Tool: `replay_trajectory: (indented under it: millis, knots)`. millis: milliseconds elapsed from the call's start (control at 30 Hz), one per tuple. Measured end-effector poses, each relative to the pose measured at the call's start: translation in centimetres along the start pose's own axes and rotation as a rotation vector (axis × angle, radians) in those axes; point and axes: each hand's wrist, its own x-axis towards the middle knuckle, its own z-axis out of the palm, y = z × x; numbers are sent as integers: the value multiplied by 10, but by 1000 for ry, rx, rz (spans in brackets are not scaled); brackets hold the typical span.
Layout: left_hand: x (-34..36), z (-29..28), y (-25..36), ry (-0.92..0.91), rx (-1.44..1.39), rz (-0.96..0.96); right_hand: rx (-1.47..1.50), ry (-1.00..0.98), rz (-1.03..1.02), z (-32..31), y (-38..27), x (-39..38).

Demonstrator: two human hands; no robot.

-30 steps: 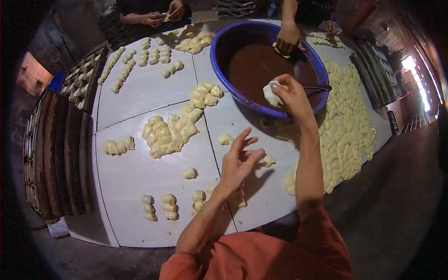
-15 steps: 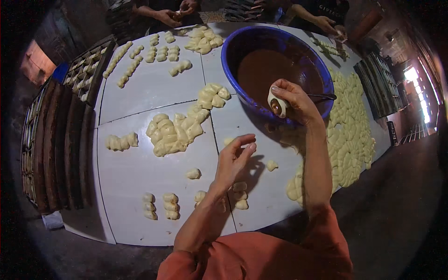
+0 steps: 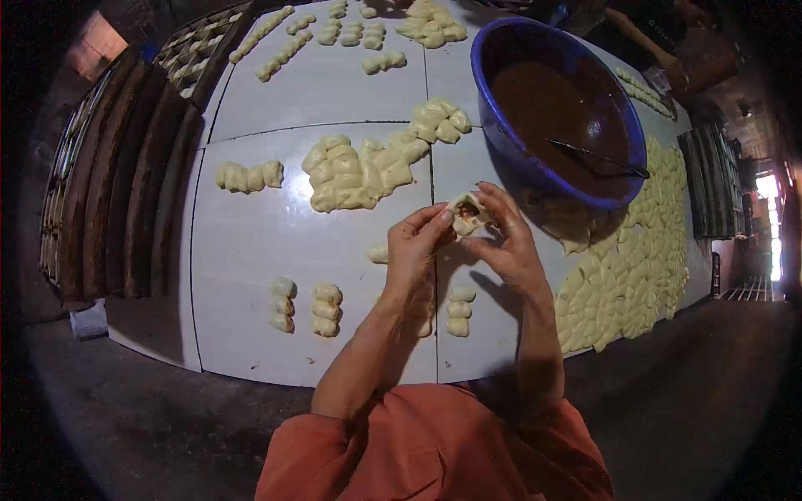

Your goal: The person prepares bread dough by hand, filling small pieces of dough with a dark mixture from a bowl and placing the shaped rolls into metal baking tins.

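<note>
Both my hands meet over the white table [image 3: 251, 242], pinching one small piece of pale dough [image 3: 466, 215] that has brown filling showing in its middle. My left hand [image 3: 416, 249] grips its left side with the fingertips. From the right, my right hand [image 3: 508, 240] closes around it. Just beyond them stands a big blue bowl [image 3: 501, 125] of brown filling with a thin metal tool [image 3: 597, 157] lying in it. Shaped dough rolls [image 3: 458, 311] lie on the table under my wrists.
A heap of dough pieces [image 3: 368, 171] lies left of the bowl, small rows of rolls [image 3: 302, 306] near the front edge, and a wide bed of flat dough pieces [image 3: 635, 267] on the right. Dark racks [image 3: 109, 184] stand left. Another person's arm [image 3: 643, 42] reaches in behind the bowl.
My right hand came back from the bowl with the filled dough, and my left hand rose from the table to meet it. Both now hold the piece together.
</note>
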Motion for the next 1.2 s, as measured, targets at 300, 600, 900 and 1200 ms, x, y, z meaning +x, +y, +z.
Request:
replay_trajectory:
  millis: [300,600,900,1200]
  knots:
    - [-10,-21,13,39,252,225,-462,272,-178,63,26,-4]
    - [-7,-48,59,-81,317,-41,125,23,71,66,24,-13]
    - [-19,-59,60,-198,260,-7,94,294,-332,94,24,0]
    - [-43,-58,50,-230,415,35,-204,439,-261,106,25,-7]
